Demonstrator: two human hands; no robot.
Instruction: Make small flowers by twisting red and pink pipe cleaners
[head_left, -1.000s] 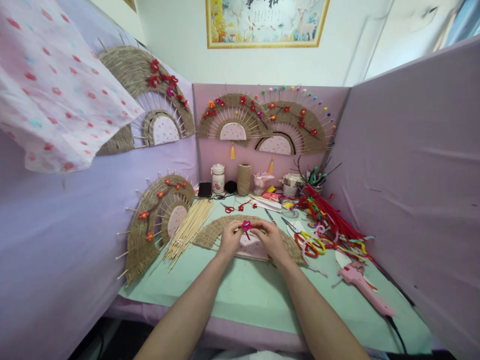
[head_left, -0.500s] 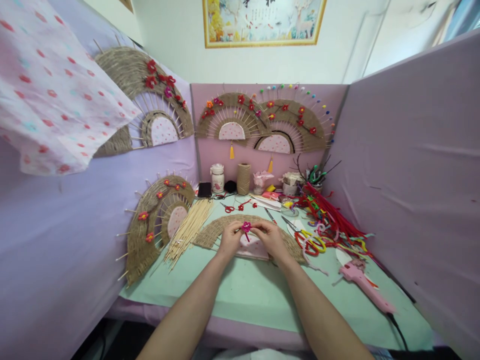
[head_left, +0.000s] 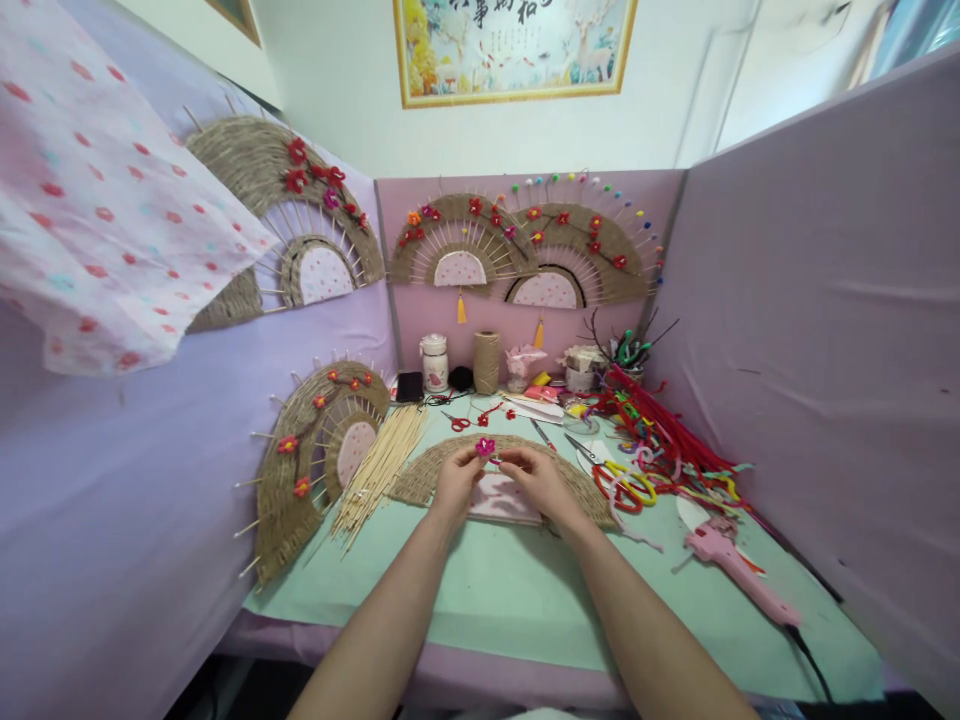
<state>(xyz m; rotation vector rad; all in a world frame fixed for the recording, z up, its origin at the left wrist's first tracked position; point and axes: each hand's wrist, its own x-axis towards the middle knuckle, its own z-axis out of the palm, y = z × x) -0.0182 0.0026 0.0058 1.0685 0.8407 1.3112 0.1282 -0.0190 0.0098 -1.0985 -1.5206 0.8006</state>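
A magenta pipe-cleaner flower [head_left: 486, 446] with a pale centre is held up between my hands. My left hand [head_left: 456, 483] pinches it from the left side. The fingers of my right hand [head_left: 538, 483] are closed on its short stem just below the petals. Both hands hover over a half-round fan woven of twine [head_left: 421, 472], which lies flat on the table. Its inner half-circle of spotted pink cloth [head_left: 504, 502] shows between my wrists, while my forearms and hands cover other parts of the fan.
Thin bamboo sticks [head_left: 386, 465] lie left of the fan. To the right are yellow-handled scissors [head_left: 634, 482], red-handled scissors [head_left: 616, 490], a heap of pipe cleaners [head_left: 667, 430] and a pink glue gun [head_left: 739, 575]. A twine spool [head_left: 487, 362] stands behind. Finished fans [head_left: 315, 470] lean on the walls.
The flower has tipped and shifted slightly left in my left fingers. My right fingers have moved down from the petals to the stem. The camera view has tilted up a little.
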